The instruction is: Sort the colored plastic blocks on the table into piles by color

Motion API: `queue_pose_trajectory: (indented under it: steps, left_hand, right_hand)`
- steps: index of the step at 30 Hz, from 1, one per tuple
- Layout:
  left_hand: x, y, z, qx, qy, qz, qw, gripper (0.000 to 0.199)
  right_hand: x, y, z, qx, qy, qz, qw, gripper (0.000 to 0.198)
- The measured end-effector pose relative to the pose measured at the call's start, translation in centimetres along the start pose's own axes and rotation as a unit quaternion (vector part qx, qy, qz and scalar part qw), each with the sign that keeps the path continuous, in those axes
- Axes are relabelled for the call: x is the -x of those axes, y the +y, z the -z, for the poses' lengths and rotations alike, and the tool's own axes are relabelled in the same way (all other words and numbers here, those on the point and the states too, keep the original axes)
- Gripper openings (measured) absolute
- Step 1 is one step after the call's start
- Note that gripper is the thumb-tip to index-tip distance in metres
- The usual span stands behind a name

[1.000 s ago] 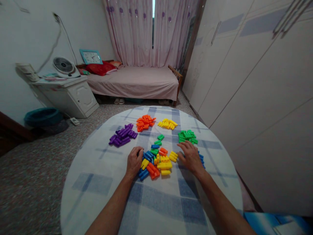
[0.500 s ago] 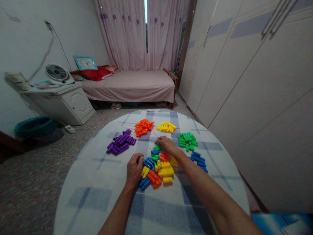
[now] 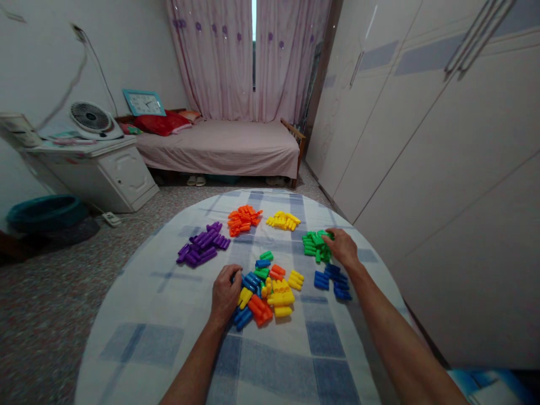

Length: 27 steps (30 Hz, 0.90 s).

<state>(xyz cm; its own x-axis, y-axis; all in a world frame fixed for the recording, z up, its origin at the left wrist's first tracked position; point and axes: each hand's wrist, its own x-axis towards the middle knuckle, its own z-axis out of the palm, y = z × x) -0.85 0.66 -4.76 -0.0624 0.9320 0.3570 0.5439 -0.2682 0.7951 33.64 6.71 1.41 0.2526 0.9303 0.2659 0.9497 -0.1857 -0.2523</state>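
While left hand (image 3: 225,293) rests, right hand (image 3: 343,247) touches green blocks (image 3: 314,244).

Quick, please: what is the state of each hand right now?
Left hand: curled, resting on the mixed pile; a grip cannot be told.
Right hand: at the green pile, fingers bent; whether it holds a piece cannot be told.

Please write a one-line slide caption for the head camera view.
Right hand at the green pile, left hand on the mixed pile, on a checked round table.

Tablecloth (image 3: 270,360) white with blue checks; piles at 12 o'clock: purple pile (image 3: 201,249), orange pile (image 3: 242,219), yellow pile (image 3: 283,220), green pile (image 3: 315,245).
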Motion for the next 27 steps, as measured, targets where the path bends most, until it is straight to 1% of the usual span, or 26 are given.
queue_pose_trajectory:
  steps: [2,5,8,10,12,14,16,18,20,21,23,27]
  left_hand:
    - [0.0,0.0,0.0,-0.003,0.001,-0.001,1.0,0.021]
    - [0.0,0.0,0.0,-0.005,0.005,-0.004,1.0,0.021]
    - [0.1,0.1,0.0,-0.007,0.01,-0.008,1.0,0.02]
    - [0.1,0.2,0.1,-0.008,0.01,-0.006,1.0,0.02]
    - [0.1,0.3,0.1,-0.009,0.009,-0.003,1.0,0.02]
    - [0.1,0.3,0.0,-0.011,0.008,-0.004,1.0,0.02]
    - [0.0,0.3,0.0,-0.011,0.008,-0.006,1.0,0.02]
    - [0.0,0.3,0.1,-0.01,0.009,-0.006,1.0,0.02]
    - [0.0,0.4,0.1,-0.008,0.01,-0.004,1.0,0.02]
    - [0.0,0.4,0.1,-0.007,0.011,-0.003,1.0,0.02]
    - [0.1,0.5,0.2,-0.006,0.009,-0.004,1.0,0.02]
    - [0.1,0.5,0.2,-0.005,0.008,-0.002,1.0,0.02]
  right_hand:
    - [0.0,2.0,-0.3,0.017,-0.009,-0.04,0.999,0.036]
    - [0.5,3.4,-1.3,0.016,-0.018,-0.047,0.999,0.036]
    - [1.1,3.5,-1.7,0.013,-0.025,-0.04,0.999,0.035]
    - [1.4,2.7,-1.5,0.028,-0.008,-0.032,0.999,0.035]
    - [1.7,1.2,-0.9,0.035,0.025,-0.006,0.999,0.033]
    - [2.0,-1.2,-0.5,0.001,0.034,0.054,0.998,0.03]
    - [2.3,-4.1,-0.5,-0.078,-0.022,0.161,0.984,0.033]
    - [2.7,-7.1,-1.1,-0.128,-0.084,0.256,0.955,0.039]
    - [3.1,-9.6,-2.3,-0.141,-0.138,0.32,0.927,0.043]
    - [3.2,-10.5,-2.9,-0.136,-0.161,0.338,0.917,0.043]
    - [3.3,-11.9,-4.2,-0.12,-0.189,0.352,0.909,0.043]
    - [3.2,-13.0,-5.7,-0.1,-0.195,0.336,0.916,0.038]
